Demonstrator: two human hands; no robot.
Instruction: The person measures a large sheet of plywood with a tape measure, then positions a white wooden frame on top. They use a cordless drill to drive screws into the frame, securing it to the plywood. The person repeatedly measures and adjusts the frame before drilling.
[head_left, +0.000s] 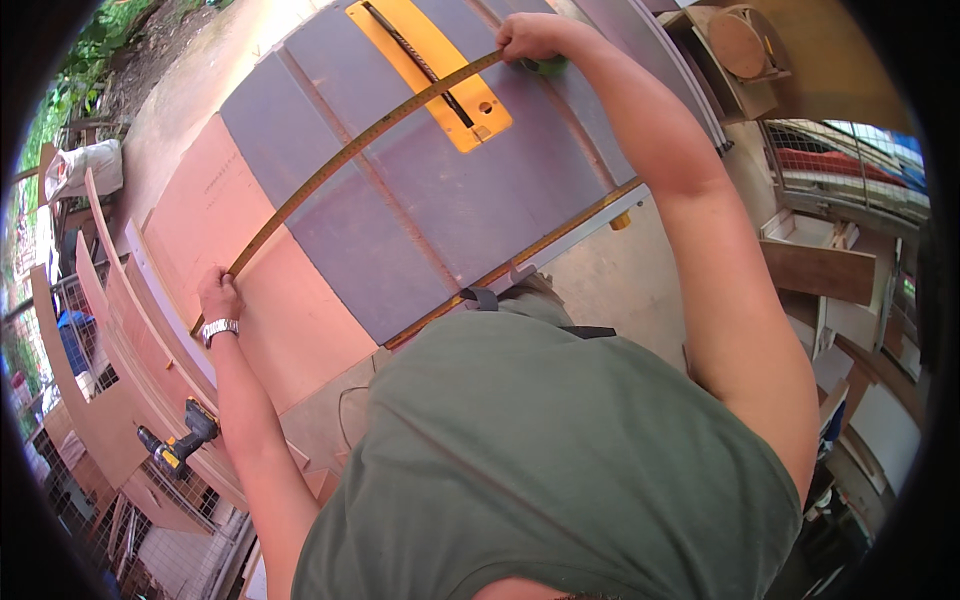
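Observation:
A yellow tape measure [386, 121] is drawn out in a long arc over the grey table saw top [430, 205] and a pale wooden panel [300, 290] at its left. Close to the tape's free end, my left hand [219, 296] pinches the blade above the panel; a metal watch sits on that wrist. At the far side, my right hand [532, 38] is closed on the tape's other end, by a dark green rounded case partly hidden under it. Beneath the tape lies the saw's yellow insert plate [405, 55] with a dark slot.
A cordless drill [180, 440] rests at the left among long wooden boards [110, 340]. A rail [520, 262] runs along the saw's near edge, against my body. Wooden boxes [820, 270] and wire racks stand at the right. A white sack [85, 168] is at far left.

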